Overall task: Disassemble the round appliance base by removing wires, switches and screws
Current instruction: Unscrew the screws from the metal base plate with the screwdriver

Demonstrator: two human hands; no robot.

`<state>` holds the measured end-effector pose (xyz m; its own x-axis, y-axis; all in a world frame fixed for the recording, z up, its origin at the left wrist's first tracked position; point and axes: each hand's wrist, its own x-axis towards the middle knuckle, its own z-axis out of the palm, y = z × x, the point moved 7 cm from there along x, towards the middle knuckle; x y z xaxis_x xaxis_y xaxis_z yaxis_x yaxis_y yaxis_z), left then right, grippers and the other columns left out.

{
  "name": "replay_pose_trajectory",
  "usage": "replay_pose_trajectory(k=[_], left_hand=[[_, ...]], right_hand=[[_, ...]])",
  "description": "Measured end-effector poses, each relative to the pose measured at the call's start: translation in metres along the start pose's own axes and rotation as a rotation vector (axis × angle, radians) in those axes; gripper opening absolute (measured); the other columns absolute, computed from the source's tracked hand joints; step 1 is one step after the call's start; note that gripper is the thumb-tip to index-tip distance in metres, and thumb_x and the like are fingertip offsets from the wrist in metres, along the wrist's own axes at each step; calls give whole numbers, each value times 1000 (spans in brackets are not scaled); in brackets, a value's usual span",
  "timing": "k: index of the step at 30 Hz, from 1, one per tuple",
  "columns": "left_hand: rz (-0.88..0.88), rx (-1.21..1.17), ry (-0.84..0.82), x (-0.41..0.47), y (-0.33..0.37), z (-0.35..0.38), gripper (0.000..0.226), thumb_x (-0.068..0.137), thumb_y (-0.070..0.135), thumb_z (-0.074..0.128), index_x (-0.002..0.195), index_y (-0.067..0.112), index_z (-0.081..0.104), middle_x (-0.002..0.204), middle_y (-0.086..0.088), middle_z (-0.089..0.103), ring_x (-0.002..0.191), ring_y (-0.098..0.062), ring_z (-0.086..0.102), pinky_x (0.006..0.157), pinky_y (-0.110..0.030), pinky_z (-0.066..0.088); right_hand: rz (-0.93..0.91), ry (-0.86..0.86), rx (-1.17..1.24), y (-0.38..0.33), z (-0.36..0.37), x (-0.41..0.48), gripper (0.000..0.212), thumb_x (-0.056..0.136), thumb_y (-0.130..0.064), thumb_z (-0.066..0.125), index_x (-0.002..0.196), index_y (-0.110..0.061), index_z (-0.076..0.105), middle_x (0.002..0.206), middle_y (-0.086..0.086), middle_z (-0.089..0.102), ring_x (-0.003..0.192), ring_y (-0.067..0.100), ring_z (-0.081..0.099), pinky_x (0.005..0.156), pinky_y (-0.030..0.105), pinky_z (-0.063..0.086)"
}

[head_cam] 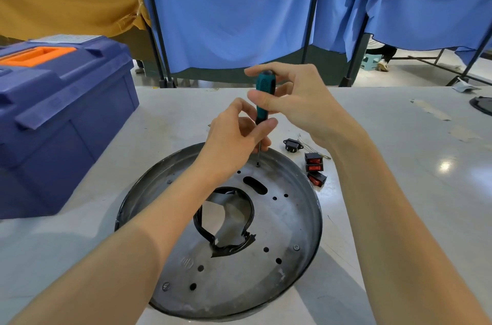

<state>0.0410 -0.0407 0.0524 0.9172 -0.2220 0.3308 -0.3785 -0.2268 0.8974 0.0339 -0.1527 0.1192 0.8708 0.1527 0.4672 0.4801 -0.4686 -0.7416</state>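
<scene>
Unscrewing a screw at the far edge of the round grey metal appliance base (282, 221), lying flat on the pale desk (399, 165).

The right hand (300, 101) is pinching the teal-handled screwdriver (264, 95) near its top, while the left hand (234, 138) is closing its fingers around the lower handle and shaft, steadying the tip on the small screw (257, 164). Keeping the shaft upright and pressing down while turning should stop the tip slipping. The base is looking scuffed, with a ragged black-rimmed central opening; three red rocker switches (315, 168) and a black socket (292, 144) are lying just beside it.
</scene>
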Motion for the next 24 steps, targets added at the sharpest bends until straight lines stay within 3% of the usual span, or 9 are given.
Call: replay_pose_trajectory(k=[4, 8, 11, 14, 20, 24], left_hand=[[9, 25, -25, 0, 1, 2, 25, 95, 34, 56, 110, 13, 57, 75, -4, 73, 72, -16, 71, 78, -39, 60], [-4, 18, -50, 1, 0, 4, 19, 103, 23, 42, 102, 17, 61, 79, -3, 72, 78, -17, 71, 85, -42, 57], [-15, 0, -30, 0, 0, 3, 13, 98, 27, 52, 97, 16, 58, 75, -1, 74, 77, -17, 72, 84, -43, 58], [-39, -10, -8, 0, -1, 1, 28, 89, 35, 64, 99, 10, 54, 77, -4, 74, 74, -18, 72, 83, -44, 58], [-16, -14, -57, -1, 3, 7, 18, 100, 28, 47, 106, 15, 59, 80, -2, 75, 81, -16, 72, 89, -44, 55], [-18, -37, -29, -1, 2, 3, 15, 93, 26, 61, 96, 12, 58, 75, -4, 75, 75, -19, 72, 82, -44, 58]], right_hand=[[31, 47, 40, 4, -6, 1, 32, 85, -8, 70, 115, -16, 64, 96, 0, 71, 85, 12, 68, 75, 17, 54], [42, 15, 154, 3, -6, 1, 28, 90, 8, 56, 112, -7, 64, 97, 8, 72, 80, 13, 72, 72, 16, 55], [25, -7, 50, 1, -2, 1, 27, 91, -10, 63, 116, -21, 65, 103, -3, 67, 86, 5, 67, 79, 15, 54], [-21, 23, -38, -3, -1, 0, 33, 86, -23, 71, 118, -25, 67, 92, -19, 62, 82, -7, 59, 73, 5, 48], [9, 26, 131, -2, -8, -1, 30, 89, 8, 58, 113, -7, 65, 98, 9, 73, 83, 14, 73, 75, 18, 56], [-39, 6, 31, -7, -1, -2, 19, 90, -18, 68, 108, -22, 70, 99, -6, 69, 90, 6, 63, 84, 14, 51]])
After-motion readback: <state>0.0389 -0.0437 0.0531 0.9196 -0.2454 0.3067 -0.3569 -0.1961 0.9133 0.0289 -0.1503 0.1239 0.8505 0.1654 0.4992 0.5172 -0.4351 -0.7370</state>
